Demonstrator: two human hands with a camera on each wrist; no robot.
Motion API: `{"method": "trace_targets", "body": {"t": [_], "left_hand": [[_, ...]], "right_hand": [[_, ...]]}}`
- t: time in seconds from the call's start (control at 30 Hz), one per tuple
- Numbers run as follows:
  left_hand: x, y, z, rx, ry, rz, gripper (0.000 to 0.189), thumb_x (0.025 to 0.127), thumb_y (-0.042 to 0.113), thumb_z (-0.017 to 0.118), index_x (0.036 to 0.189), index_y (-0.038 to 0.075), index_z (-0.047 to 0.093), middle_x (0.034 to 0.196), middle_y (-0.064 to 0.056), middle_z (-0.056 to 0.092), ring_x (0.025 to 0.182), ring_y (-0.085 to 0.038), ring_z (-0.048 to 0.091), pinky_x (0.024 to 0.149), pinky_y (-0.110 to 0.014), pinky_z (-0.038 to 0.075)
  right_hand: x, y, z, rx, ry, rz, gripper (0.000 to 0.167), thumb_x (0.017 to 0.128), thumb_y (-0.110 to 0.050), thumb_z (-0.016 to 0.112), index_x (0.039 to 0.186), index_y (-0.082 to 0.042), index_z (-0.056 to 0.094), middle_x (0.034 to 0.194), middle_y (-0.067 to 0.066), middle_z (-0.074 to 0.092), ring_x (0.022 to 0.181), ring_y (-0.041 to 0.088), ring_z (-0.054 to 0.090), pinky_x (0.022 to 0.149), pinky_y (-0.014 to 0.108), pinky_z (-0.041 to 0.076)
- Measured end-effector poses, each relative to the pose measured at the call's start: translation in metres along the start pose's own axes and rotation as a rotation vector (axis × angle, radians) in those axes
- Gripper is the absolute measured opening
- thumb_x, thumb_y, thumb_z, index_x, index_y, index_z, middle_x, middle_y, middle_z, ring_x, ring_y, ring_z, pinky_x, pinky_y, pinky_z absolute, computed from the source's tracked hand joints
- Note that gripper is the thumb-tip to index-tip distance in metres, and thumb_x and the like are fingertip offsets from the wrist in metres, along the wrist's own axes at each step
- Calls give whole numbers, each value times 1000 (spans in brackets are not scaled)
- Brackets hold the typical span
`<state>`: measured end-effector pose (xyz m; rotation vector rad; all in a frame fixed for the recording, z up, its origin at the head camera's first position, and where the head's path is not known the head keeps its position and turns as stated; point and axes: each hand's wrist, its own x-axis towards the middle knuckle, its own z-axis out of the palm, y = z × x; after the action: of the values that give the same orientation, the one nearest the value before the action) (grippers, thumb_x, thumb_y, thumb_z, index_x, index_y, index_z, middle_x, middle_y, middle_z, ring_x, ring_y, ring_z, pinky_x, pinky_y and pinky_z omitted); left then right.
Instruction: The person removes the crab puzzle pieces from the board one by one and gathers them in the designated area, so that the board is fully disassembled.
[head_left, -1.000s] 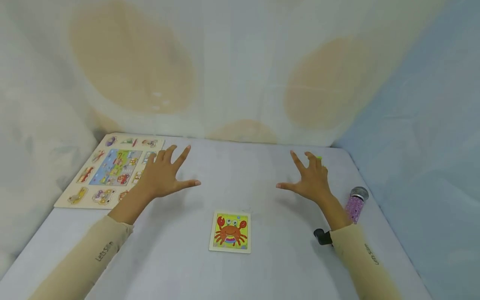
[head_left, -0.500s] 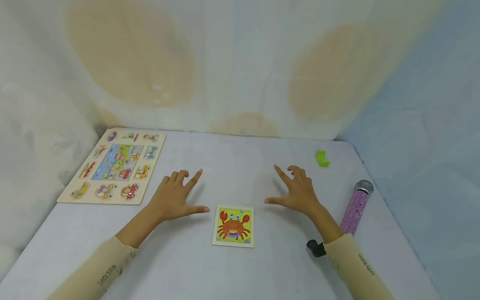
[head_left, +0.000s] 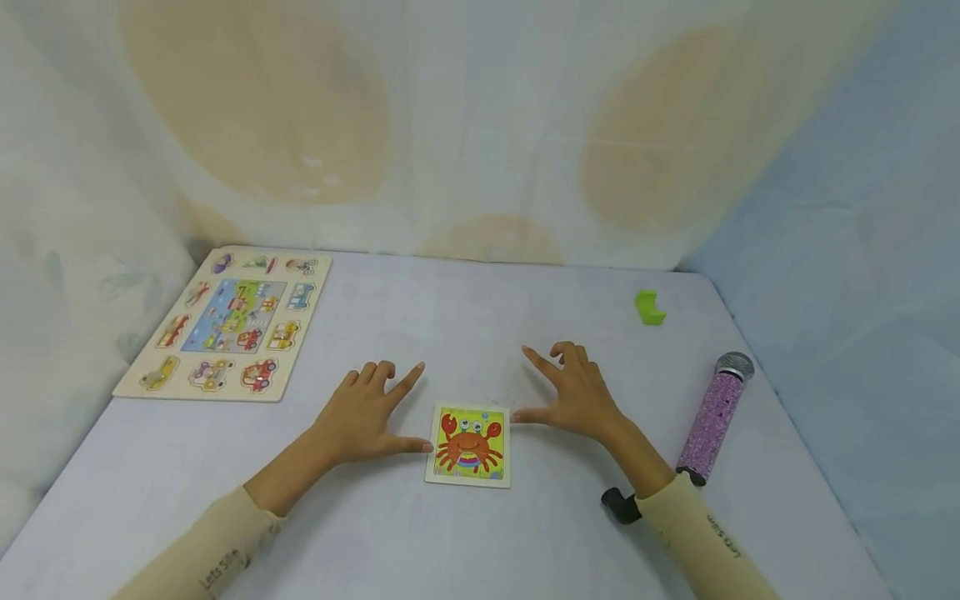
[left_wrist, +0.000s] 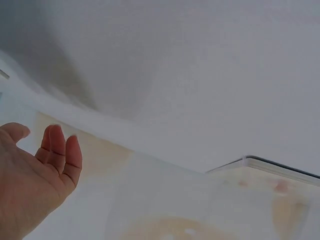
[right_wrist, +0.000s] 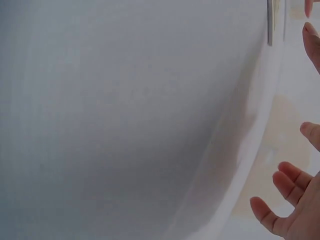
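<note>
Left hand [head_left: 358, 423] and right hand [head_left: 582, 400] flank the crab puzzle [head_left: 470, 448] edge-close, room beyond

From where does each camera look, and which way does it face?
Head: on the head, facing forward and down at the table; left hand, right hand and sleeves show.
Left wrist: on that wrist, facing table and backdrop; left hand shows.
Right wrist: on that wrist, facing likewise; right hand partly shows.
Shared: head and left wrist show the left hand.
</note>
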<state>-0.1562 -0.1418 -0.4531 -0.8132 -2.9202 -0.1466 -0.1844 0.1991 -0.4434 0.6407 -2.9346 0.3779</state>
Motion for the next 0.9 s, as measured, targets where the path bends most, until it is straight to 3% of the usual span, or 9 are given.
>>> {"method": "trace_targets", "body": {"t": [0.17,0.57,0.9], "left_hand": [[-1,4,5,4,25,31,112,69,94,47,154,22,37,117,-11,49,105,-25,46,82,-39,38],[-2,15,6,0,-5,49,112,68,91,54,154,21,38,97,-4,41,90,-19,39,75,-32,33],[-6,21,9,-30,-10,59,111,69,92,51,153,20,40,95,-3,40,89,-19,40,75,-32,35]], "right_hand": [[-2,-4,5,7,14,-34,104,63,-70,80,150,-25,46,114,13,43,101,26,40,78,38,35],[-2,-15,8,18,12,-116,103,61,-69,82,148,-25,49,94,5,35,87,19,34,69,30,28],[-4,-27,8,22,-83,-140,103,61,-71,81,148,-28,48,89,1,34,84,15,32,66,27,28]]}}
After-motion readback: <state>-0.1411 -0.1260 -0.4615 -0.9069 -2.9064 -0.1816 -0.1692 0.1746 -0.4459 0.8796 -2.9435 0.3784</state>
